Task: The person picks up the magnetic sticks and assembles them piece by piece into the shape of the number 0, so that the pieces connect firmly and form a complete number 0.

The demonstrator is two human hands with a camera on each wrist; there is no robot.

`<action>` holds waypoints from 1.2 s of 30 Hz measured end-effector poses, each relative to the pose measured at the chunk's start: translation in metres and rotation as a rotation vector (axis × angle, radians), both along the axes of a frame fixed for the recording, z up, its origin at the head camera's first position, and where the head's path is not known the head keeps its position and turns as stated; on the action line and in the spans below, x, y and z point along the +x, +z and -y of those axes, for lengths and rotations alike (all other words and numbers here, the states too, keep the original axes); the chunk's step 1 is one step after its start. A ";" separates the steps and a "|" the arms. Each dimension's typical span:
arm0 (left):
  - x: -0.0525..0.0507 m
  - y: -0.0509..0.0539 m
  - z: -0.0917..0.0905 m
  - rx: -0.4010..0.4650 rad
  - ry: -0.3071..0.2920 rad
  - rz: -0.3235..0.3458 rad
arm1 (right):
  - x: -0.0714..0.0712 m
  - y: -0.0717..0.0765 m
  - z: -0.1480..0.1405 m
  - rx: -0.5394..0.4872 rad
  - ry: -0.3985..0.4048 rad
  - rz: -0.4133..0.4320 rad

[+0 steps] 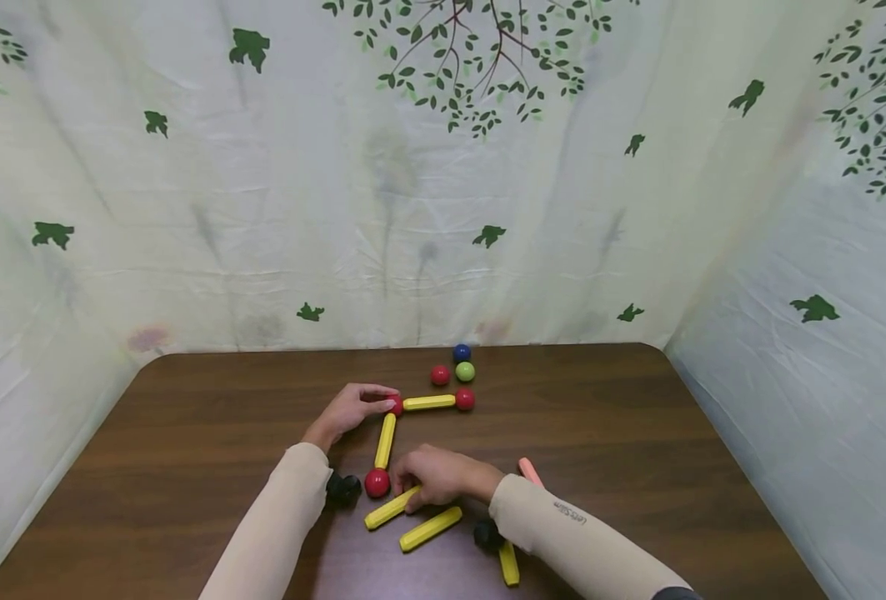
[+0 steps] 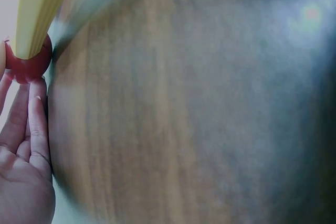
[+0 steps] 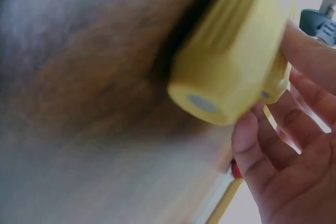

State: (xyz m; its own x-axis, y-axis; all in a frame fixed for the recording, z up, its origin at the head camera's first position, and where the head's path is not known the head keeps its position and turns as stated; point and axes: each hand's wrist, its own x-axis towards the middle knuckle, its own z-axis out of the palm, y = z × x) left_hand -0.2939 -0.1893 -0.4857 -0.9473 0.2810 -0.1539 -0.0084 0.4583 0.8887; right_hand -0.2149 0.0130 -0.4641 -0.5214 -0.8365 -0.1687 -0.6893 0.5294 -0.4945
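In the head view, my left hand [image 1: 351,412] pinches a red ball [image 1: 395,406] between thumb and fingers. Two yellow hexagonal rods meet at that ball: one rod [image 1: 429,402] runs right to another red ball [image 1: 465,399], and the other rod [image 1: 385,442] runs toward me to a third red ball [image 1: 377,483]. My right hand [image 1: 443,475] holds the end of a loose yellow rod [image 1: 392,509] lying near that third ball. A second loose yellow rod [image 1: 431,529] lies closer to me, and its round end insert [image 3: 203,103] shows large in the right wrist view.
At the table's [image 1: 600,417] back stand a blue ball [image 1: 462,353], a green ball [image 1: 465,372] and a red ball [image 1: 440,375]. A pink rod [image 1: 530,472] and another yellow rod [image 1: 509,565] lie partly behind my right sleeve. Dark wrist cameras [image 1: 343,490] sit under both wrists.
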 end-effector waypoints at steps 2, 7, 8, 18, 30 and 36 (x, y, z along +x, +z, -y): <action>-0.003 -0.005 0.002 -0.008 0.001 -0.007 | 0.002 0.003 -0.002 0.017 0.022 0.025; -0.003 -0.006 0.002 -0.006 -0.016 -0.027 | 0.009 0.008 -0.008 0.056 0.060 0.049; -0.002 -0.006 0.002 -0.003 -0.015 -0.025 | 0.011 0.009 -0.009 0.054 0.061 0.046; -0.003 -0.006 0.001 -0.008 -0.003 -0.009 | 0.023 0.009 -0.020 -0.214 -0.141 0.416; -0.001 -0.004 0.000 -0.014 0.017 0.015 | 0.042 -0.010 -0.008 -0.547 -0.397 0.674; -0.001 -0.004 0.000 -0.023 0.016 0.007 | 0.053 -0.013 0.003 -0.634 -0.504 0.844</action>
